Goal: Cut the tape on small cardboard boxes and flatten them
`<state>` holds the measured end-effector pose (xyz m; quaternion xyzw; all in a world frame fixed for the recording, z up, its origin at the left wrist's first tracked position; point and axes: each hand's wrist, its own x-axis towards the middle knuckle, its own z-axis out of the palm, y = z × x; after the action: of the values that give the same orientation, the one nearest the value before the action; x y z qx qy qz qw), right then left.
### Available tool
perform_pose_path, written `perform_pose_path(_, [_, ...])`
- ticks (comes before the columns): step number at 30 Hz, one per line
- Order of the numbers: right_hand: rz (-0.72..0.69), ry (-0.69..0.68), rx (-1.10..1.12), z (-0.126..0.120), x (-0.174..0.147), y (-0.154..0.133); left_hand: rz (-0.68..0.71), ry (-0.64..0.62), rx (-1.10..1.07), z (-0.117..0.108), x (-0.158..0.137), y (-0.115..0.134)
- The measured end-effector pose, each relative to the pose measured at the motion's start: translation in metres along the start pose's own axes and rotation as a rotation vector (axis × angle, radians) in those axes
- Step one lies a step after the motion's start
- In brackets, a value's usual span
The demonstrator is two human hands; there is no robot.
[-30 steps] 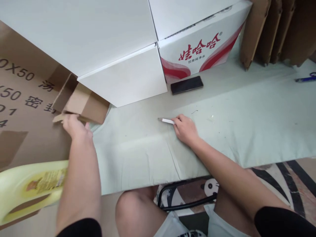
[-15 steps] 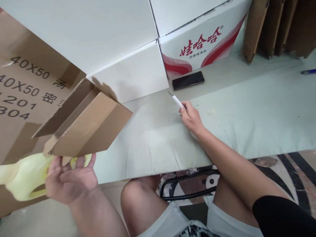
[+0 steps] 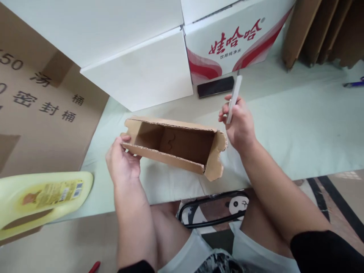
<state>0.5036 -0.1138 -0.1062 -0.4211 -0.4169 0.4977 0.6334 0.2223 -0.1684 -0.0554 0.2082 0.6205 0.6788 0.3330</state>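
Note:
My left hand grips the left end of a small brown cardboard box, its fingers closed on the near edge. The box is tilted with its opening toward me, and its inside shows nothing but a curved dark mark. At its right end a notched flap sticks out. Just right of the box, my right hand is closed around a slim white utility knife, whose thin tip points up and away. That tip overlaps the view of a white carton behind it.
White cartons, one with red lettering, stand along the back. A black phone lies before them. Folded cardboard leans at the back right. A yellow bottle and a large printed carton are at left.
My left hand has brought the box rightward from beside the bottle to the middle and turned its opening toward me. My right hand moved right, swinging the knife upright.

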Motion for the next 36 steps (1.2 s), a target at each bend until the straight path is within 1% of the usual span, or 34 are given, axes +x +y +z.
perform_pose_path(4, [-0.19,-0.123,-0.135,-0.003,-0.014,-0.031,-0.021,-0.025,-0.026,-0.009,0.002,0.001])
perform_pose_path(6, [-0.279,-0.146,-0.23,-0.002,-0.023,-0.042,-0.037,-0.08,-0.033,-0.014,0.004,0.002])
perform_pose_path(8, [-0.374,-0.136,-0.286,0.002,-0.033,-0.047,-0.047,-0.166,-0.046,-0.019,0.004,0.002])
perform_pose_path(10, [-0.472,-0.096,-0.27,0.006,-0.041,-0.048,-0.049,-0.231,-0.06,-0.024,0.003,0.003])
perform_pose_path(12, [-0.545,-0.058,-0.229,0.01,-0.047,-0.05,-0.055,-0.266,-0.066,-0.027,0.001,0.003])
perform_pose_path(13, [-0.56,-0.043,-0.22,0.011,-0.05,-0.05,-0.053,-0.283,-0.066,-0.029,0.0,0.004])
perform_pose_path(16, [-0.532,-0.05,-0.249,0.014,-0.056,-0.055,-0.036,-0.345,-0.071,-0.031,-0.002,0.005])
perform_pose_path(19, [-0.503,-0.069,-0.298,0.013,-0.061,-0.06,-0.029,-0.374,-0.091,-0.033,-0.001,0.006])
perform_pose_path(21, [-0.532,-0.079,-0.314,0.013,-0.063,-0.064,-0.025,-0.383,-0.089,-0.034,0.0,0.006])
perform_pose_path(24, [-0.574,-0.153,-0.361,0.011,-0.064,-0.069,-0.019,-0.386,-0.077,-0.035,0.001,0.006])
perform_pose_path(26, [-0.552,-0.192,-0.407,0.009,-0.062,-0.069,-0.022,-0.381,-0.07,-0.036,0.0,0.007])
perform_pose_path(31, [-0.464,-0.205,-0.458,0.005,-0.055,-0.06,-0.048,-0.392,-0.021,-0.034,-0.007,0.008])
perform_pose_path(33, [-0.427,-0.208,-0.451,0.004,-0.052,-0.056,-0.017,-0.396,0.002,-0.032,-0.01,0.007])
perform_pose_path(36, [-0.391,-0.181,-0.413,0.005,-0.05,-0.052,0.099,-0.425,0.028,-0.028,-0.014,0.005])
